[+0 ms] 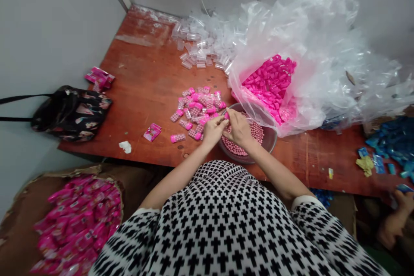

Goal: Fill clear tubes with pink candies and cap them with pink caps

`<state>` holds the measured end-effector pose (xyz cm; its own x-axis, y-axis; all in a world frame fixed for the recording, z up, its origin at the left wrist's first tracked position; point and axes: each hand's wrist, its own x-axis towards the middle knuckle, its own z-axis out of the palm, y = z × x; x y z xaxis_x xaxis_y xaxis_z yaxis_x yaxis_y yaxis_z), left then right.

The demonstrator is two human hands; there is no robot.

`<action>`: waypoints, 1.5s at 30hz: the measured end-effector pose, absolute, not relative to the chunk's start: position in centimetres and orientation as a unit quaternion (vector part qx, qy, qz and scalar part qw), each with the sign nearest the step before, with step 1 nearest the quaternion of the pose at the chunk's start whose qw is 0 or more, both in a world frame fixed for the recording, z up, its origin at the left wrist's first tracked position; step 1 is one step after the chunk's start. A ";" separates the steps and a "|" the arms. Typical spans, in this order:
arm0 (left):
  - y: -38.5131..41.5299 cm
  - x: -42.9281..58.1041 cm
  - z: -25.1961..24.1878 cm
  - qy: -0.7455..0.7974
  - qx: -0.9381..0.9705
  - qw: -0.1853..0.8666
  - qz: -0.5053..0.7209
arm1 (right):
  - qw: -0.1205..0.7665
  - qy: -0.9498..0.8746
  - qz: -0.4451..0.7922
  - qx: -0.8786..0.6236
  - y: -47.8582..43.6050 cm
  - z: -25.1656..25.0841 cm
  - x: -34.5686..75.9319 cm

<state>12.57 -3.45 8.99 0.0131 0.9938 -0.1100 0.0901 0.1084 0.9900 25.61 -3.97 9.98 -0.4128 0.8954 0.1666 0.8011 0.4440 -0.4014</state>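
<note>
Black patterned bag at table edge, empty clear tubes heaped far back, blue wrappers right, pink packets below left.

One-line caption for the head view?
Both hands, left hand and right hand, pinch a small pink piece over a bowl of pink beads beside capped tubes.

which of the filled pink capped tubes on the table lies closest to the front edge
The lone tube lying apart, left of the left hand; the rest cluster farther back in the pile.
</note>
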 end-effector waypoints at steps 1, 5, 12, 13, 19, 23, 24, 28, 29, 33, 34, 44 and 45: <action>-3.2 12.0 8.2 0.550 0.491 0.511 0.441 | 0.189 -0.826 0.145 -0.510 -4.5 9.2 25.6; -1.3 8.9 5.4 0.620 0.494 0.435 0.428 | 0.187 -0.757 0.218 -0.586 -5.9 5.8 27.6; 0.8 6.5 4.8 0.642 0.582 0.313 0.389 | 0.001 -0.660 0.143 -0.738 -1.4 1.8 35.0; 0.3 7.0 4.9 0.631 0.592 0.315 0.390 | 0.000 -0.675 0.149 -0.723 -0.7 1.5 35.5; -3.4 12.5 4.9 0.555 0.595 0.446 0.372 | 0.030 -0.664 0.243 -0.707 0.3 0.9 36.2; -4.7 16.0 4.3 0.536 0.579 0.529 0.312 | 0.209 -0.516 0.426 -0.713 -2.3 1.4 35.0; -4.9 16.7 4.2 0.535 0.577 0.534 0.309 | 0.242 -0.485 0.453 -0.707 -3.3 1.6 34.3; -5.5 18.0 3.8 0.537 0.520 0.566 0.348 | 0.377 -0.337 0.576 -0.643 -6.9 2.7 31.5; -5.6 18.0 3.8 0.537 0.490 0.587 0.355 | 0.411 -0.287 0.609 -0.615 -7.5 3.1 31.1; -6.0 17.9 3.6 0.516 0.426 0.648 0.365 | 0.439 -0.200 0.664 -0.572 -8.3 4.3 31.1; -6.1 17.9 3.6 0.513 0.429 0.646 0.368 | 0.434 -0.191 0.670 -0.572 -8.2 4.5 31.4; -6.3 17.8 2.9 0.526 0.358 0.660 0.399 | 0.272 -0.602 0.451 -0.600 -7.8 5.5 33.8; -6.1 17.7 2.9 0.522 0.348 0.671 0.396 | 0.255 -0.675 0.384 -0.575 -7.4 5.7 34.1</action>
<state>17.70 -6.15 2.88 0.1428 0.8938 -0.4251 -0.1685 0.4452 0.8794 34.09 -7.42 5.71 -0.2078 0.9733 -0.0976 0.5809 0.0425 -0.8129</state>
